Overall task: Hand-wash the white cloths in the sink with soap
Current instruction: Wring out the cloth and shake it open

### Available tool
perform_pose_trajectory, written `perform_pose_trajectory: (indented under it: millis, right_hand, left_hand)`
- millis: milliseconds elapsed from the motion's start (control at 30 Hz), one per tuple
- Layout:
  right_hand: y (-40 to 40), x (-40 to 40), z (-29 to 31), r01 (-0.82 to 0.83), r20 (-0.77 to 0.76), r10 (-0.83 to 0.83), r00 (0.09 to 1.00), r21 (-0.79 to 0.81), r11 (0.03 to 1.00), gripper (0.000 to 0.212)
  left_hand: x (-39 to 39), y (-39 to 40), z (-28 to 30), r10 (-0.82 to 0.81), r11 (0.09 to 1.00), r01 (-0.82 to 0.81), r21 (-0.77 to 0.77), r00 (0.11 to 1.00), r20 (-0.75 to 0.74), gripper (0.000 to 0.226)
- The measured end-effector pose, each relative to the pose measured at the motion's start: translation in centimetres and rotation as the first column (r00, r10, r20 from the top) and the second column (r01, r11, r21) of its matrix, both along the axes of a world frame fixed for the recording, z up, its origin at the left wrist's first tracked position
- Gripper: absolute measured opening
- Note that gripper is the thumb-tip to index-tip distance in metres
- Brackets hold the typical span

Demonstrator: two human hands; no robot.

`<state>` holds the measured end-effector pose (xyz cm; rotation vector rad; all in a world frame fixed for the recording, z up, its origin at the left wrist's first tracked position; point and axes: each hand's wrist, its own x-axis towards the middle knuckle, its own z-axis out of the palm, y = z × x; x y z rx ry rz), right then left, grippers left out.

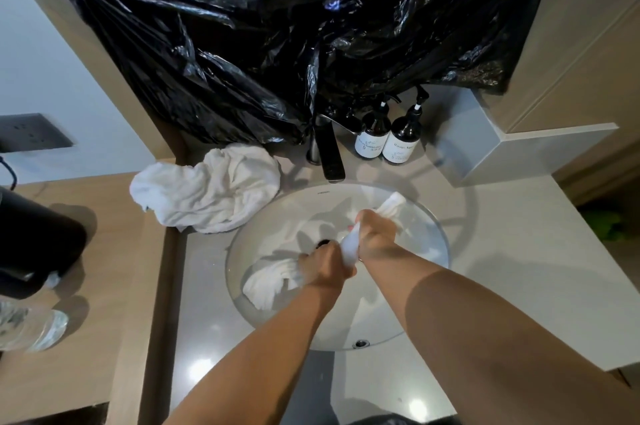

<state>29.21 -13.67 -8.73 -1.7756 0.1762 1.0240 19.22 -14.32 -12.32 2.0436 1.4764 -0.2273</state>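
Both my hands are inside the round white sink [424,217], gripping one wet white cloth [349,248] that is twisted into a rope between them. My left hand [323,269] holds its lower end, and the loose tail [273,281] fans out on the basin floor at the left. My right hand [375,232] holds the upper part, whose end [393,205] sticks out toward the far rim. A second white cloth [207,187] lies crumpled on the counter at the sink's far left edge. Two dark pump bottles [372,134] [401,140] stand behind the sink.
A dark tap [329,154] reaches over the far rim. Black plastic sheeting [277,44] covers the wall above. A black appliance [31,244] and a clear glass [31,324] sit on the wooden shelf at left. A grey box [485,144] stands at the right.
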Motion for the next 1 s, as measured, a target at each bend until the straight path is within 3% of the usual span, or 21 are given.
perform_pose_trajectory:
  millis: [100,133,233,300,333,400,467,567,633,700,800,900,1000]
  right_hand:
    - [0.5,-0.1,-0.3,0.093,0.052,-0.090,0.995,-0.053,0.994,0.044]
    - [0.8,-0.2,-0.2,0.125,0.063,-0.122,0.991,-0.047,0.991,0.042]
    - [1.1,-0.9,2.4,0.208,0.028,-0.212,0.977,0.090,0.974,0.006]
    - [0.9,-1.3,4.0,0.219,-0.049,-0.213,0.976,0.220,0.951,0.015]
    - [0.6,-1.6,4.7,0.192,-0.058,-0.183,0.981,0.268,0.944,0.018]
    - [-0.6,-2.0,6.6,0.039,0.019,-0.049,0.999,0.361,0.932,0.026]
    - [-2.0,-1.3,8.4,-0.182,0.074,0.167,0.983,0.430,0.884,0.026]
    - [-2.5,1.0,10.1,-0.515,0.028,0.539,0.842,0.341,0.787,0.010]
    - [-2.2,2.4,10.2,-0.650,0.078,0.655,0.752,0.248,0.718,0.024]
    - [-2.4,3.3,10.0,-0.757,0.136,0.745,0.653,0.098,0.646,0.052]
    - [-3.7,4.7,8.7,-0.703,0.115,0.696,0.708,0.025,0.711,0.070]
    - [-5.8,4.3,7.0,-0.572,-0.038,0.593,0.804,0.223,0.789,0.058]
    - [-7.0,3.4,6.0,-0.467,-0.146,0.543,0.827,0.358,0.808,0.061]
  left_hand:
    - [0.0,0.0,0.3,-0.017,0.999,0.018,0.034,1.000,-0.006,0.023]
    - [-0.1,-0.1,0.6,-0.009,0.999,0.009,0.034,1.000,-0.008,0.022]
    - [-0.1,-0.5,2.5,0.036,0.997,-0.039,0.066,0.999,0.037,0.020]
    - [-0.6,-0.5,4.0,0.000,0.998,-0.005,0.069,0.997,0.073,0.032]
    - [-1.3,-0.4,4.7,-0.002,1.000,0.002,-0.004,0.990,0.142,0.043]
    - [-3.1,-0.1,6.1,0.039,0.959,0.062,-0.278,0.939,0.343,0.057]
    - [-4.6,-0.4,8.1,0.082,0.882,0.156,-0.445,0.879,0.470,0.056]
    - [-4.1,-1.5,9.0,0.145,0.890,0.167,-0.424,0.777,0.612,0.041]
    - [-3.3,-2.2,8.9,0.215,0.909,0.119,-0.399,0.686,0.695,0.042]
    - [-2.7,-2.7,8.9,0.300,0.893,0.074,-0.443,0.635,0.712,0.051]
    - [-1.8,-2.8,9.6,0.422,0.852,0.022,-0.524,0.563,0.710,0.046]
    - [-0.2,-3.4,10.0,0.515,0.797,0.009,-0.603,0.510,0.689,0.043]
    - [1.6,-4.0,10.1,0.591,0.749,-0.094,-0.656,0.540,0.599,0.060]
